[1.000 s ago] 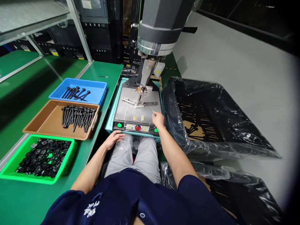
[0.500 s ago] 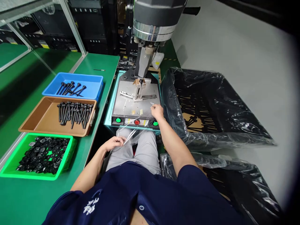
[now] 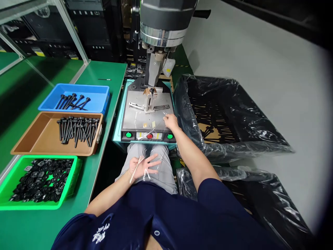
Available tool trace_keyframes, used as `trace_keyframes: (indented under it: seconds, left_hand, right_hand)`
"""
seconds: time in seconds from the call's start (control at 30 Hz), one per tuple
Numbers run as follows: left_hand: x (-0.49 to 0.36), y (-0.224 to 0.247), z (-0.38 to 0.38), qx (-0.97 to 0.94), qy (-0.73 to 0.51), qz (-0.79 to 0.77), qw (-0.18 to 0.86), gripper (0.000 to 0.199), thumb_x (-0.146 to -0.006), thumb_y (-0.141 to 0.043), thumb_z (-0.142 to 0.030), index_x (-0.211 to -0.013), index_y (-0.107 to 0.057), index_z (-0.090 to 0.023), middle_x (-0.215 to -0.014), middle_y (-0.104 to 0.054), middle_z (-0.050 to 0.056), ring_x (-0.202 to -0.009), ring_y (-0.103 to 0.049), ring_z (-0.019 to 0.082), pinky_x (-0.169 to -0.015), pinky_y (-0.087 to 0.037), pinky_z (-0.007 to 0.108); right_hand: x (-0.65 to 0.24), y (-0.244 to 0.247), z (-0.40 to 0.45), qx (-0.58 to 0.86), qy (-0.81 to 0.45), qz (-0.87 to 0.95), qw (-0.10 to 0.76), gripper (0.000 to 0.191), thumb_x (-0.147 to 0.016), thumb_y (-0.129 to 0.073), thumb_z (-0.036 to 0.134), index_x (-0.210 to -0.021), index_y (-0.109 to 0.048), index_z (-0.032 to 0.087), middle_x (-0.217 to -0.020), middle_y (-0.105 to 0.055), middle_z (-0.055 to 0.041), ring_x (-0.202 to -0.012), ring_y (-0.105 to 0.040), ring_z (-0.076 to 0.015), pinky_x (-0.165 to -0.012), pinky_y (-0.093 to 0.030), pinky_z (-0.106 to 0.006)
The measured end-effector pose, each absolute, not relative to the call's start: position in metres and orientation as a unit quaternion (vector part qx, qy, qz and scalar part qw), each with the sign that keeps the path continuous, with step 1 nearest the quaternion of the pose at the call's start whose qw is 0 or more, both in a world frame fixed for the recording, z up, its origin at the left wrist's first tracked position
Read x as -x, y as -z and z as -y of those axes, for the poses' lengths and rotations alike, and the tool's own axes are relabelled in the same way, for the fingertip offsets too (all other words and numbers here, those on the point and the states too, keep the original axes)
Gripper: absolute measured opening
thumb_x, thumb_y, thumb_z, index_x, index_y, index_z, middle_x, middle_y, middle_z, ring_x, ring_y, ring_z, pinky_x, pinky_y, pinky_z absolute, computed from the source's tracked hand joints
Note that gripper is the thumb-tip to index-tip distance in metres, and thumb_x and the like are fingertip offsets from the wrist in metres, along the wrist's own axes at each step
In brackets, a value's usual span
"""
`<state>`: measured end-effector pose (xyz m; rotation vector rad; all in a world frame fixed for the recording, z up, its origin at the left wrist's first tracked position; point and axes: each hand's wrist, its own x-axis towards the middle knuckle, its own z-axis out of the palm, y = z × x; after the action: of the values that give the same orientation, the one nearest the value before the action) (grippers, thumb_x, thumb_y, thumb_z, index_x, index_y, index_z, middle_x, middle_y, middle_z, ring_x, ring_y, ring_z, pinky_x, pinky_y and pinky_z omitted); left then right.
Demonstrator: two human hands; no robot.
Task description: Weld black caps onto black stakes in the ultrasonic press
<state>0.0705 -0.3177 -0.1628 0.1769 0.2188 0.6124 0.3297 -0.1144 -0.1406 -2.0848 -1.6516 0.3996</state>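
My left hand point(image 3: 143, 167) is raised over my lap, palm up, with its fingers spread. Bright streaks cross it, like glints on a clear plastic sheet point(image 3: 147, 173); whether the hand touches the sheet I cannot tell. My right hand point(image 3: 171, 121) is closed at the right side of the metal work plate point(image 3: 130, 119), with a clear glint at its fingertips that looks like the sheet's edge. A metal fixture point(image 3: 149, 100) with a black knob stands on the plate, below the machine head point(image 3: 162, 34). Green buttons point(image 3: 170, 136) and a red button point(image 3: 149, 136) line the front panel.
On the green table left stand a blue tray point(image 3: 100, 91) and a brown tray point(image 3: 39, 133) with black bolt-like parts, and a green tray point(image 3: 75, 173) of small black pieces. Bins lined with clear plastic point(image 3: 179, 104) stand at right, holding rows of dark parts.
My left hand has turned palm up, spread its fingers and moved right over my lap. The streaks on the clear sheet have shifted. My right hand stays by the plate; the view has shifted slightly.
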Motion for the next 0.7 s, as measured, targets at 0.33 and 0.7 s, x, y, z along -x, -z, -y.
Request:
trace_keyframes:
  seconds: [0.33,0.7]
  left_hand:
    - [-0.044,0.209,0.311,-0.187,-0.25,-0.302,0.901,0.007,-0.068,-0.067,-0.015,-0.072,-0.063,-0.011,-0.118,-0.066,0.017,-0.106,-0.064,0.033,-0.089,-0.051,0.046]
    - [-0.027,0.217,0.312,-0.29,-0.197,-0.484,0.802,0.03,-0.066,-0.078,-0.037,-0.075,-0.061,-0.014,-0.104,-0.071,0.01,-0.074,-0.073,0.018,-0.062,-0.057,0.026]
  right_hand:
    - [-0.322,0.132,0.124,0.76,-0.117,0.613,0.181,0.035,-0.09,-0.048,0.026,-0.116,-0.067,0.013,-0.122,-0.061,-0.0149,-0.112,-0.057,-0.0266,-0.098,-0.043,-0.034]
    - [-0.313,0.13,0.134,0.763,-0.063,0.63,0.129,0.036,-0.094,-0.043,0.03,-0.123,-0.062,0.023,-0.129,-0.057,-0.0099,-0.101,-0.062,-0.0254,-0.086,-0.05,-0.037]
